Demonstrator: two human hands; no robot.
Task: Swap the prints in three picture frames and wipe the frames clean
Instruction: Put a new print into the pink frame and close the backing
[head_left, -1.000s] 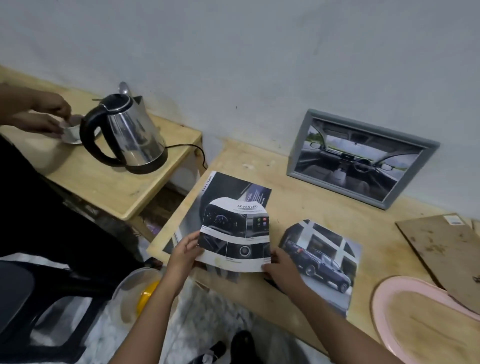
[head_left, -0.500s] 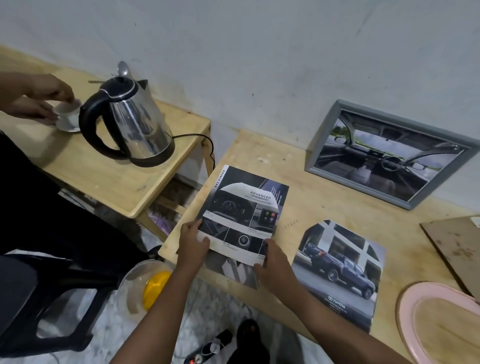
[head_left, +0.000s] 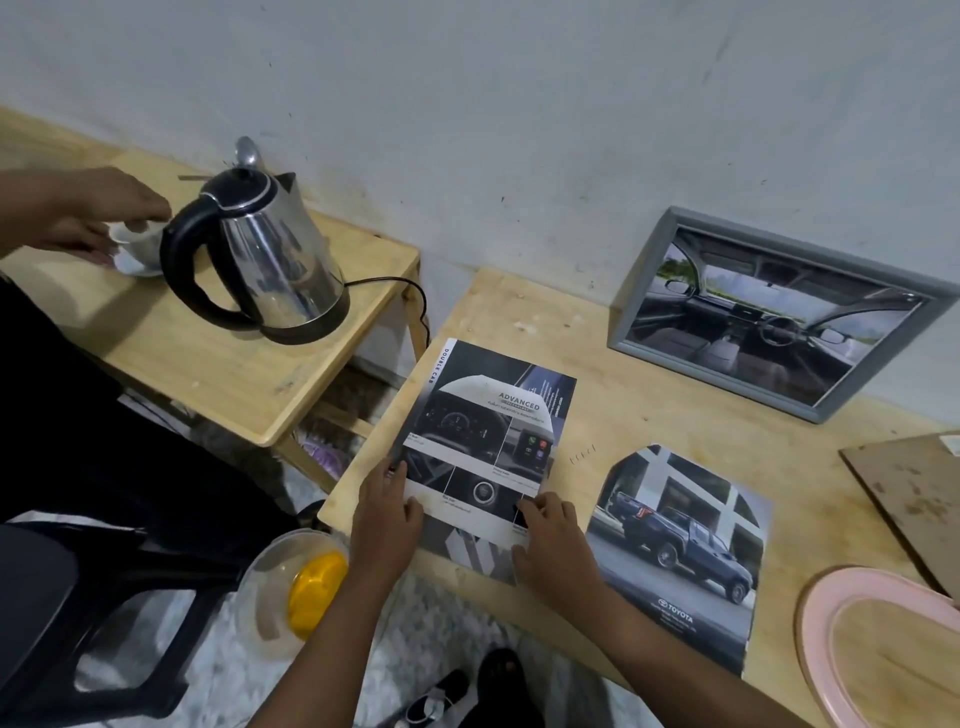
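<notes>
A dashboard print (head_left: 483, 447) headed "ADVANCED" lies on top of a larger dark print (head_left: 441, 364) at the left end of the wooden table (head_left: 519, 322). My left hand (head_left: 387, 519) holds its lower left edge, thumb on the paper. My right hand (head_left: 553, 540) holds its lower right corner. A print of a blue truck (head_left: 680, 545) lies flat just to the right. A grey picture frame (head_left: 649, 260) with a car-interior print leans against the wall behind. A pink oval frame (head_left: 815, 623) lies at the right front.
A brown backing board (head_left: 914, 493) lies at the right. A steel kettle (head_left: 260, 254) stands on a lower side table (head_left: 208, 374), its cord trailing. Another person's hand (head_left: 88, 218) holds a cup (head_left: 137, 244) there. A clear bowl (head_left: 270, 597) and a black chair (head_left: 78, 597) are below.
The dashboard print, held raised above the table a second ago, has come down flat onto the larger dark print. Both my hands stayed at its lower corners. The camera moved closer.
</notes>
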